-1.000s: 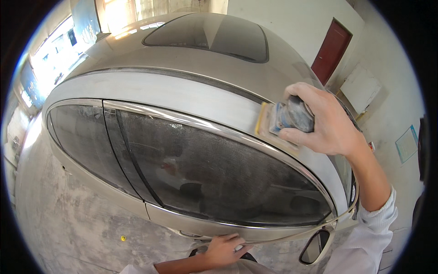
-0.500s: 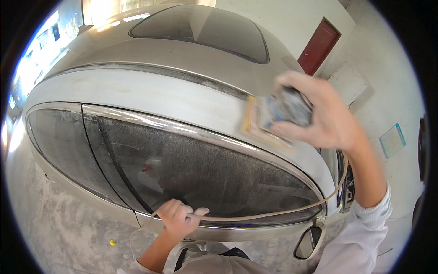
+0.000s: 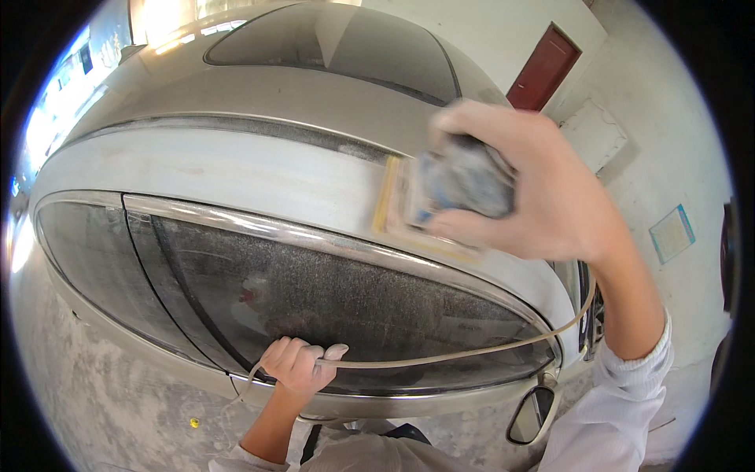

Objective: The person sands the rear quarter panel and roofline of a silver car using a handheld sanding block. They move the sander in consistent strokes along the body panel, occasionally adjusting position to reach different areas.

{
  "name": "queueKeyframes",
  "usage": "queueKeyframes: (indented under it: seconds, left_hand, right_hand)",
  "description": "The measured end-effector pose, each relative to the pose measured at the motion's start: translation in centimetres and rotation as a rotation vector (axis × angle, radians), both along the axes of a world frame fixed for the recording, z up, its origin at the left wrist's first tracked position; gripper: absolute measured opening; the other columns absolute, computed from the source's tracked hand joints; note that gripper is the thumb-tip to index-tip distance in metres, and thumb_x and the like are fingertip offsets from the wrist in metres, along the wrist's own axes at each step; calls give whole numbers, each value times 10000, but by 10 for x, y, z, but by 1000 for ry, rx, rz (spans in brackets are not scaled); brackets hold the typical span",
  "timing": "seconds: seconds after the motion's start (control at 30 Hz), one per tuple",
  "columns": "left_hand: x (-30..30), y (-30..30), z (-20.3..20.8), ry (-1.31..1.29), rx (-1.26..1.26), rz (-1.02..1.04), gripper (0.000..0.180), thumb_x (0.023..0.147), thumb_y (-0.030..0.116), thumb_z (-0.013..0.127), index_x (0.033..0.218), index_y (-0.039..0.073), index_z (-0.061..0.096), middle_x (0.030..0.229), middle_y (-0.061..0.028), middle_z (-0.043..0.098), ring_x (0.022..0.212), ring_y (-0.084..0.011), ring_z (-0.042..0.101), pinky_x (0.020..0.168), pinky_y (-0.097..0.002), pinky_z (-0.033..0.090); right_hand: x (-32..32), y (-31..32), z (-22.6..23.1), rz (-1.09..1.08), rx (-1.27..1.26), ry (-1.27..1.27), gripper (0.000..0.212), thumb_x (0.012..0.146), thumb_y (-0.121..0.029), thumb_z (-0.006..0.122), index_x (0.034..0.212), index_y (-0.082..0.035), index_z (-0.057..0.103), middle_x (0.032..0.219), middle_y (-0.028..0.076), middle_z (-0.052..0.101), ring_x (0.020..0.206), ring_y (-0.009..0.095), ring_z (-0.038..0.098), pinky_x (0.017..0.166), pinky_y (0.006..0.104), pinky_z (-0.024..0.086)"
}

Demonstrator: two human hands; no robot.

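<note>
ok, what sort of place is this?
Likely an auto body shop: the right hand holds a sander at the whitish roof edge of a car, the left hand holds a thin hose, and the side window looks dusty.

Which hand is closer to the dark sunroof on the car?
Right. The right hand grips a sander at the pale roof edge, nearer the sunroof; the left hand, holding a hose, is lower, by the side window.
</note>
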State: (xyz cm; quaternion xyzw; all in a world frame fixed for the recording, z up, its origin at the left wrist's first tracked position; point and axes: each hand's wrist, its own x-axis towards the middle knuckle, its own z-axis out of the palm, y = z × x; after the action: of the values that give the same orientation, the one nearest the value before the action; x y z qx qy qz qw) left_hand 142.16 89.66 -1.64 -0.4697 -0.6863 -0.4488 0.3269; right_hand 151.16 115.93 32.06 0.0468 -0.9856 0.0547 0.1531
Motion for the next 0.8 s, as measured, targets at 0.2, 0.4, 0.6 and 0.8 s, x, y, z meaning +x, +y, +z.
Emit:
queueKeyframes:
  seconds: [0.2,0.4,0.6,0.8]
  left_hand:
    - [1,2,-2,19,11,-1,553,912,451,910,653,166,513,596,17,394,500,-200,385,478,-341,266]
    - [2,-1,1,15,-3,-23,456,853,307,927,698,154,527,612,3,413,512,-214,398,496,-356,284]
    - [1,2,0,23,25,-20,512,879,379,924,670,160,511,604,14,389,510,-203,373,494,-344,264]
    - [0,2,-1,30,28,-25,580,904,447,920,641,168,486,593,22,367,506,-193,353,487,-335,245]
  right_hand:
    - [20,-2,-2,24,-4,86,533,774,-196,947,1191,-20,666,1024,126,687,836,290,620,813,370,544]
    - [-10,-7,0,-25,51,-50,527,767,-178,938,1183,-15,657,1001,137,669,829,287,606,786,352,537]
    - [17,-13,0,-7,26,50,568,739,-174,961,1187,-7,654,1010,135,674,848,283,619,806,362,541]
    - [-16,-13,3,-31,60,-62,575,735,-175,970,1183,-1,654,1034,123,697,877,289,629,848,376,543]
